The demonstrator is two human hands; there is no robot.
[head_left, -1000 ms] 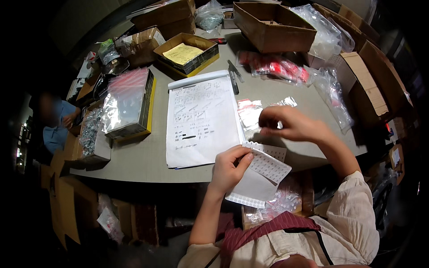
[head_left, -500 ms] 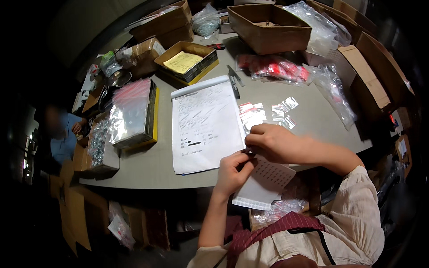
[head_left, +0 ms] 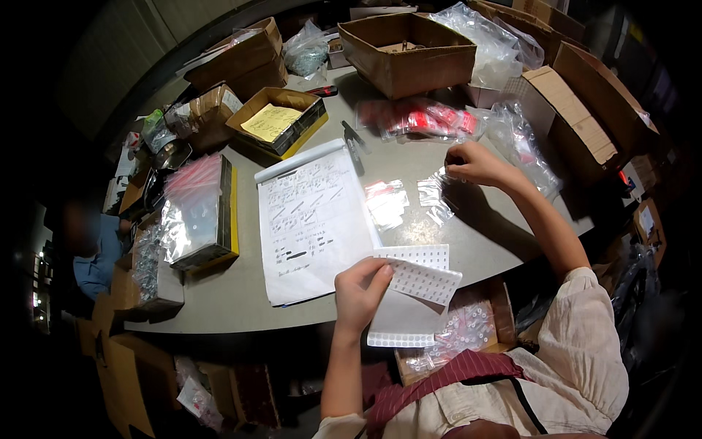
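Observation:
My left hand (head_left: 360,294) pinches white sheets of small round stickers (head_left: 425,279) at their left edge, over the table's near edge. The top sheet is folded over, and rows of dark print show on it. My right hand (head_left: 477,162) is raised over the table with its fingers closed together; whatever they hold is too small to make out. Just left of its fingertips lies a group of small clear zip bags (head_left: 433,196). More small zip bags with red strips (head_left: 385,205) lie beside the handwritten notepad (head_left: 314,227).
A box of larger zip bags (head_left: 196,205) stands left, near a carton of small metal parts (head_left: 151,263). A marker (head_left: 353,150) lies above the notepad. Red-marked bags (head_left: 424,121) and a cardboard box (head_left: 406,66) are at the back. Below the edge sits a box of small washers (head_left: 468,325).
My right hand has left the sticker sheets and moved up and right to the small zip bags. My left hand still grips the sheets. The whole view has shifted slightly.

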